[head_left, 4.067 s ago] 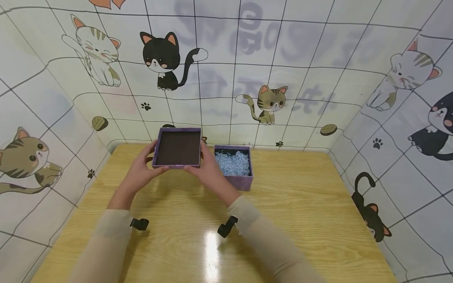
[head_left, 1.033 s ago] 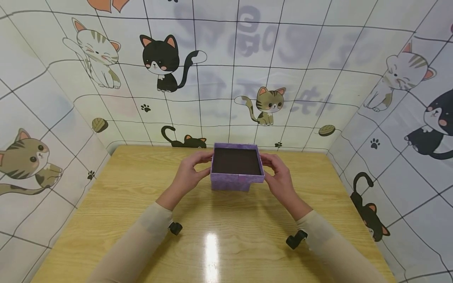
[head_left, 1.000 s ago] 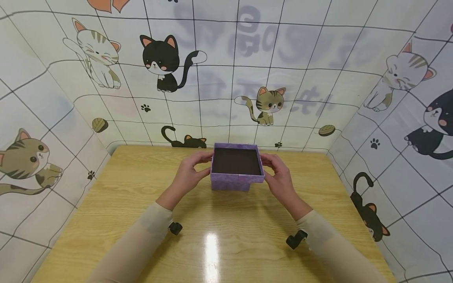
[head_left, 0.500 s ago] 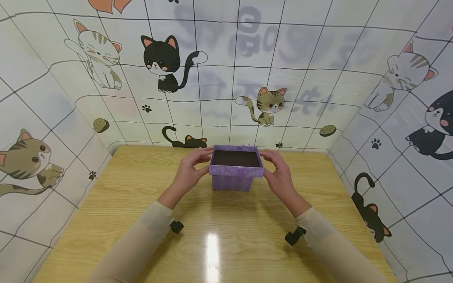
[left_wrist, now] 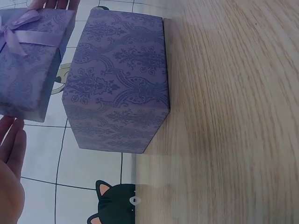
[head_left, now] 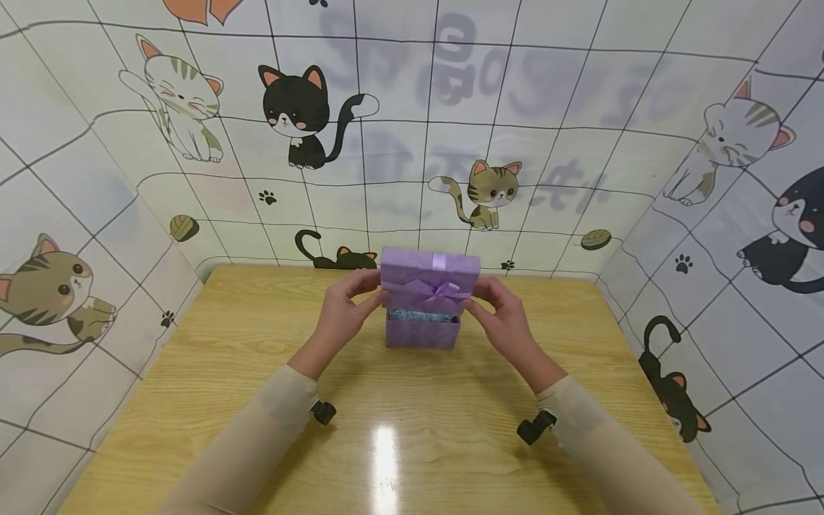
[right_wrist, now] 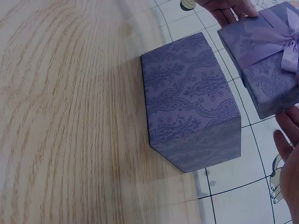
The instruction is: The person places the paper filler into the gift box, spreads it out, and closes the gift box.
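Note:
A purple box lid (head_left: pixel 412 275) with a ribbon bow (head_left: pixel 444 292) is held tilted above the open purple gift box (head_left: pixel 421 334), its decorated top facing me. My left hand (head_left: pixel 341 311) grips the lid's left side between thumb and fingers. At the opposite side, my right hand (head_left: pixel 505 315) pinches the lid near its lower corner. Light blue shredded paper (head_left: pixel 418 315) shows in the gap under the lid. Both wrist views show the lid (left_wrist: pixel 28 74) apart from the patterned box (right_wrist: pixel 191 93), which stands on the table.
The wooden table (head_left: pixel 386 400) stretches out in front of and to both sides of the box. Behind it rises a white backdrop (head_left: pixel 399 93) with a grid and cartoon cats, close to the box's back. Similar panels flank the table left and right.
The lid came from the left to over the box with its dark inside up. Since half a second ago it has flipped, bow side now showing, and the blue paper is visible again.

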The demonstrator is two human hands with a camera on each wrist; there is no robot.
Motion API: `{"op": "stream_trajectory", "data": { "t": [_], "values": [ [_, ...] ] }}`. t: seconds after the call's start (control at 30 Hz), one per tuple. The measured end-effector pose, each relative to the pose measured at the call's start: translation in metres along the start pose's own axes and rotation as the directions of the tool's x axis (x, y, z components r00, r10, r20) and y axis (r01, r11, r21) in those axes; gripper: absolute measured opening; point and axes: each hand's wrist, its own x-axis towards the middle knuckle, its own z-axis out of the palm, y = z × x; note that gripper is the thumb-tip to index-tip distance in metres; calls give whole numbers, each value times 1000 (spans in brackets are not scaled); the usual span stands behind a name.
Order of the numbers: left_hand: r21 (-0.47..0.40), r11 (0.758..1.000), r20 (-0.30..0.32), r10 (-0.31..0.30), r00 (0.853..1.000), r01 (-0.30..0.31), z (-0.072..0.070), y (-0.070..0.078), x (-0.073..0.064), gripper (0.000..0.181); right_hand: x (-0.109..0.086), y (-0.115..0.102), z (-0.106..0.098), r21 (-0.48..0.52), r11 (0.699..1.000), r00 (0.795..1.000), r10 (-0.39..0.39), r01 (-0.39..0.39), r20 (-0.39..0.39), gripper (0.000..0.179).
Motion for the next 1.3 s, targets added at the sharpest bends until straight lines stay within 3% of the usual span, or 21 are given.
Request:
{"op": "stream_trajectory", "data": {
  "t": [0.13, 0.3, 0.47, 0.67, 0.8, 0.9, 1.07, 1.17, 1.3],
  "values": [
    [-47, 999, 0, -17, 1000, 17, 1, 0, 0, 48, 0, -3, 2, 50, 998, 1000, 25, -25, -5, 25],
    [-76, 997, -1, -27, 1000, 26, 2, 0, 0, 55, 1, -3, 6, 108, 994, 1000, 16, -14, -22, 50],
    [-105, 994, 5, -28, 1000, 28, 5, -1, 1, 55, 2, -1, 7, 64, 998, 1000, -14, 15, -14, 60],
    [-144, 987, 47, -70, 996, 76, 7, -4, 0, 59, 3, -3, 4, 33, 999, 999, 29, -30, 23, 64],
    [-101, 987, 126, -112, 986, 125, 5, -5, 0, 70, 3, -3, 1, 67, 996, 993, 55, -62, 101, 83],
    [-42, 989, 214, -130, 968, 142, 3, -4, 0, 89, 3, -1, -1, 64, 995, 981, 63, -76, 183, 107],
    [63, 995, 337, -97, 937, 80, 3, -7, 2, 123, 6, 2, -4, 35, 994, 957, 93, -107, 273, 125],
    [110, 991, 346, -110, 932, 76, 4, -9, 2, 129, 8, 2, -4, 9, 992, 949, 118, -126, 294, 125],
    [171, 976, 322, -185, 928, 135, 5, -10, 2, 126, 11, 6, -3, -74, 987, 945, 161, -146, 284, 119]
  ]
}}
